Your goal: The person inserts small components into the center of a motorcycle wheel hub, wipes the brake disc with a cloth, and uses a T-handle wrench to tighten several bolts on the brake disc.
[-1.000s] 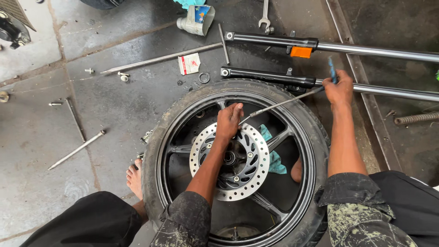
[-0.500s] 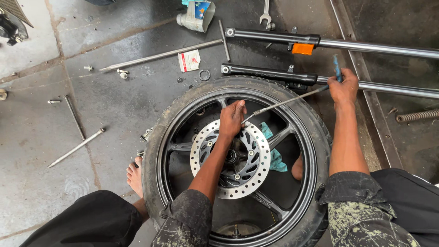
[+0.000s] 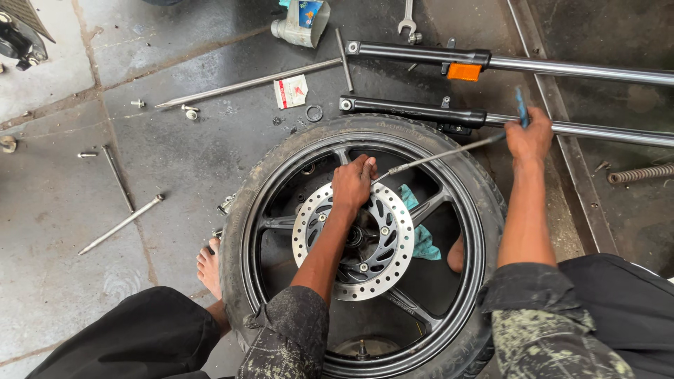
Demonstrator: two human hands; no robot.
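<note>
Centrally, my left hand (image 3: 353, 184) presses the long screwdriver's tip (image 3: 393, 170) against the brake disc (image 3: 354, 242). My right hand (image 3: 528, 137) is clenched around its blue handle (image 3: 522, 107).

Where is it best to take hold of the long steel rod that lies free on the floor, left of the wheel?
Probably at the middle of the steel rod, from above. It lies flat and slanted on the floor, apart from other parts, with its thicker head at the upper right, so fingers can close across the thin shaft.

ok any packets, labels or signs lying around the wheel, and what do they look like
Small paper packet: flat on the floor beyond the tyre, square, white with red print.
Plastic container: top edge, lying on its side, grey-white with a blue and yellow label.
No signs or screens.
</note>
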